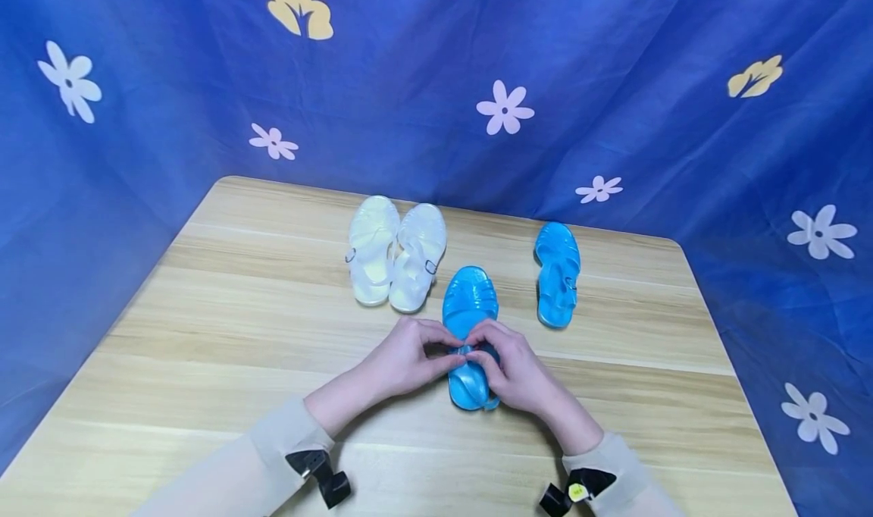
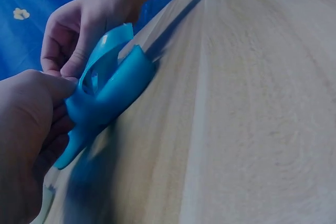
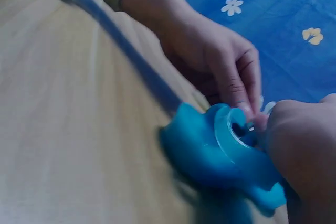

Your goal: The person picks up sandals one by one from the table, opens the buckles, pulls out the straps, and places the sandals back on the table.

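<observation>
A glossy blue jelly sandal (image 1: 470, 297) lies on the table with its toe pointing away from me. From its left side my left hand (image 1: 409, 354) pinches the sandal's ankle strap between thumb and fingertips. My right hand (image 1: 511, 365) pinches the same strap from the right, so both sets of fingertips nearly meet over the middle of the shoe. The right wrist view shows a small metal piece (image 3: 251, 128) at the strap, between the fingertips. Fingers cover much of the strap's end. In the left wrist view, the sandal's heel part (image 2: 118, 90) stands out beyond the hands.
A second blue sandal (image 1: 555, 274) lies toward the back right. Two whitish, translucent sandals, one on the left (image 1: 371, 244) and one on the right (image 1: 419, 248), lie side by side behind my left hand. Beyond the wooden table (image 1: 239, 297) hangs a blue flowered curtain (image 1: 409, 85).
</observation>
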The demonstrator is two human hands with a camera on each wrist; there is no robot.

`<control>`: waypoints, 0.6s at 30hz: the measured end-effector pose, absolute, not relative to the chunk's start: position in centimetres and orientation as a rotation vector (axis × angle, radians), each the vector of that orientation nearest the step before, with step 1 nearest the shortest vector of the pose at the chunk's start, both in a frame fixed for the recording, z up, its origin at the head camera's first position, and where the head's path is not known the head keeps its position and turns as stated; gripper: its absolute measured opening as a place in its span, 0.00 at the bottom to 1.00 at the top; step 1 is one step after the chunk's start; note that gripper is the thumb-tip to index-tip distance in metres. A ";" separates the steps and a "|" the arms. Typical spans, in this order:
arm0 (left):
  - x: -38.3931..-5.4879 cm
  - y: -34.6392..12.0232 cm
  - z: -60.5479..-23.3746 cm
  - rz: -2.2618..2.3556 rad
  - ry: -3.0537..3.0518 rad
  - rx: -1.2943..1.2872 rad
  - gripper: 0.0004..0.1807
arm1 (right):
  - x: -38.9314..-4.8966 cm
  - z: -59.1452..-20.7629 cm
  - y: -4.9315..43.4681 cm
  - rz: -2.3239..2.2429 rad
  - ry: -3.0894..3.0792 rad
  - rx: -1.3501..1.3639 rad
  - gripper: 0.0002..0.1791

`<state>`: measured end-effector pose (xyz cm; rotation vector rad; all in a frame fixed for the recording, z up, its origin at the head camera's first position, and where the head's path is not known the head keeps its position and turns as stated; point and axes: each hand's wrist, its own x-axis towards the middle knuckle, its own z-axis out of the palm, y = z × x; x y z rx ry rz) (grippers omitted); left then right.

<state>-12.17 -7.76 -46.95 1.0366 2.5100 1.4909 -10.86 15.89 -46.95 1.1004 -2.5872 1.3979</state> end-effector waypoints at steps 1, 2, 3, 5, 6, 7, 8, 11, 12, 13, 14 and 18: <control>-12.1 -7.8 -47.0 1.491 2.514 1.046 0.09 | -10.8 -47.3 15.9 1.412 -2.554 1.096 0.07; -12.1 -7.8 -47.0 1.489 2.521 1.053 0.09 | -10.7 -47.6 15.9 1.435 -2.520 1.089 0.07; -12.0 -7.8 -47.0 1.485 2.528 1.053 0.09 | -10.6 -47.8 15.9 1.468 -2.492 1.078 0.08; -11.9 -7.8 -47.0 1.476 2.547 1.054 0.10 | -10.5 -48.1 16.0 1.548 -2.442 1.050 0.09; -11.8 -7.9 -47.0 1.474 2.554 1.054 0.10 | -10.4 -48.2 16.1 1.593 -2.423 1.030 0.10; -11.8 -7.9 -47.1 1.472 2.559 1.055 0.10 | -10.4 -48.3 16.1 1.637 -2.408 1.010 0.10; -11.7 -7.9 -47.1 1.471 2.565 1.055 0.10 | -10.3 -48.3 16.2 1.675 -2.397 0.993 0.10; -11.7 -7.9 -47.2 1.459 2.575 1.058 0.10 | -10.4 -48.3 16.3 1.726 -2.396 0.969 0.09; -11.7 -7.9 -47.2 1.452 2.578 1.057 0.09 | -10.4 -48.2 16.3 1.721 -2.406 0.967 0.08; -11.7 -7.9 -47.2 1.446 2.581 1.054 0.09 | -10.4 -48.1 16.3 1.702 -2.415 0.974 0.08; -11.7 -7.9 -47.1 1.440 2.584 1.050 0.09 | -10.4 -47.9 16.4 1.674 -2.422 0.984 0.08; -11.7 -8.0 -46.9 1.421 2.593 1.029 0.10 | -10.5 -47.2 16.6 1.537 -2.438 1.019 0.10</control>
